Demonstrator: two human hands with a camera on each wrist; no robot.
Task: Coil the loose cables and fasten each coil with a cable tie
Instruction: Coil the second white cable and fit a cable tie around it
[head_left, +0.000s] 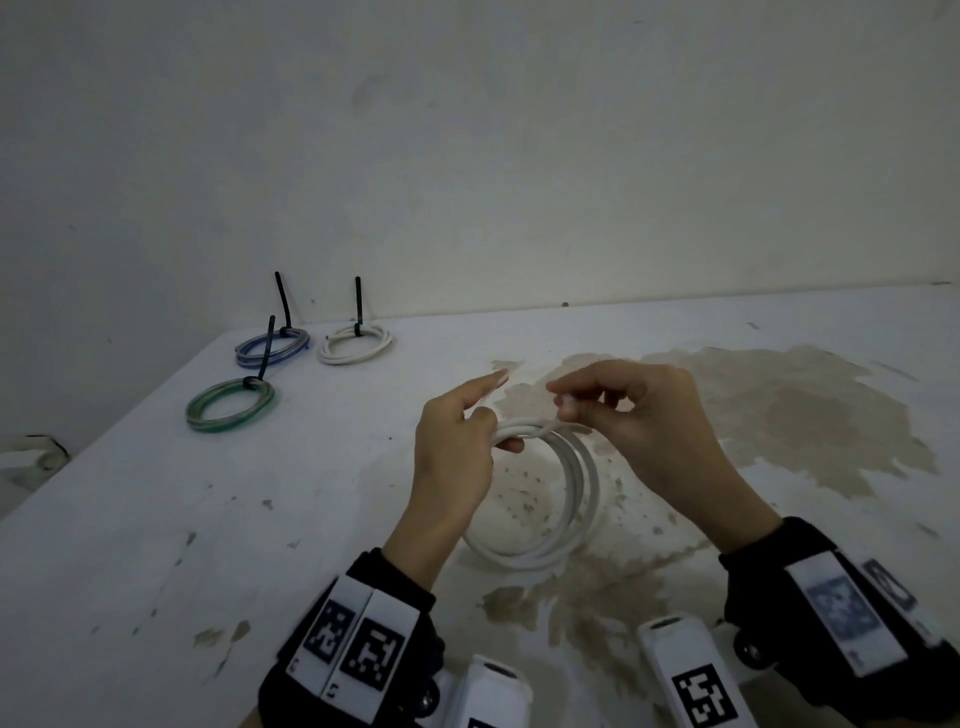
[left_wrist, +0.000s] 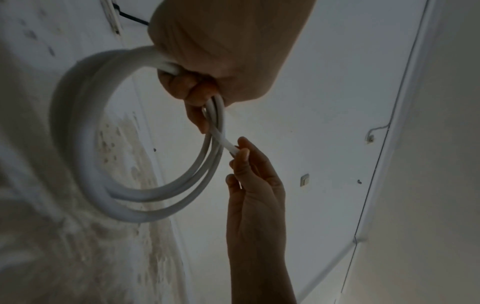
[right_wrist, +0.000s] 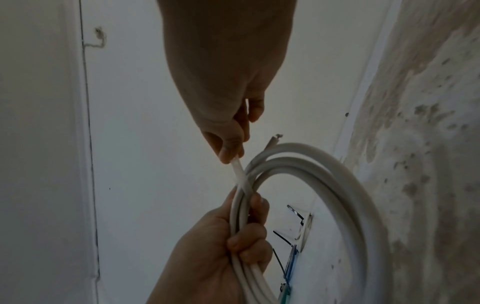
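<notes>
1. The left hand (head_left: 457, 447) grips the top of the white cable coil (head_left: 571, 499), with thumb and curled fingers closed round the bundled turns; its index finger points forward, clear of the cable.
2. The right hand (head_left: 639, 415) pinches the free cable end (left_wrist: 228, 145) between thumb and fingertips, just beside the left hand's grip.
3. The white cable coil hangs from the left hand as a ring of several turns. It is held over the stained patch of the white table (head_left: 156, 519); whether its lower edge touches the surface cannot be told.
4. Three finished coils lie at the far left of the table, well apart from the hands: a green coil (head_left: 230, 405), a blue coil (head_left: 272, 347) and a white tied coil (head_left: 354, 344).
5. Each finished coil carries a black cable tie (head_left: 358, 304) with its tail pointing upward.
6. A white wall (head_left: 467, 156) stands behind the table.
</notes>
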